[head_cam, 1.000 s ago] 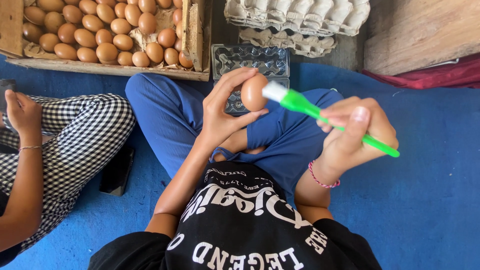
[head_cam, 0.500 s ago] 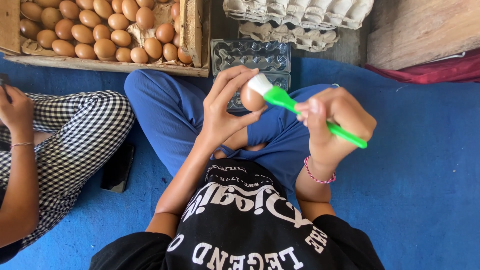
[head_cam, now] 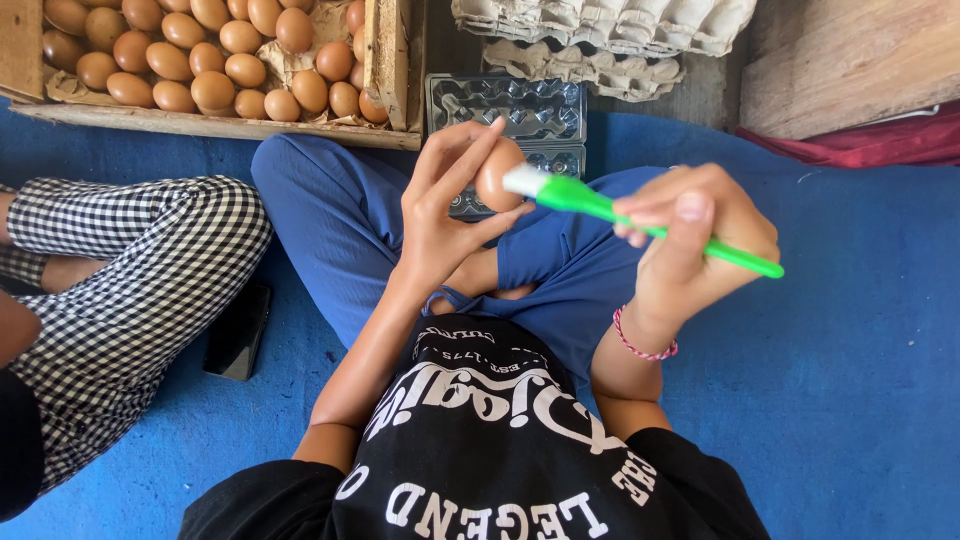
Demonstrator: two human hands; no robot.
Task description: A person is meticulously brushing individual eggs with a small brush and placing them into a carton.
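Above the blue-trousered lap, the left hand (head_cam: pixel 440 215) pinches a brown egg (head_cam: pixel 497 172) by its fingertips. The right hand (head_cam: pixel 690 245), closed around a green brush (head_cam: pixel 640 220), has moved slightly lower than a second ago, yet the white brush head remains against the shell, so brushing probably continues. Behind lies a clear plastic tray (head_cam: pixel 510 105).

Your left hand (head_cam: pixel 440 215) is up in front of your chest, palm turned toward you, fingers spread and curled with the fingertips pinched round what it's holding, thumb pressing from below. The left forearm runs straight down to a bent elbow by your ribs. Your right hand (head_cam: pixel 695 245) is closed in a loose fist, thumb on top, wrist cocked, forearm short and tucked in close.
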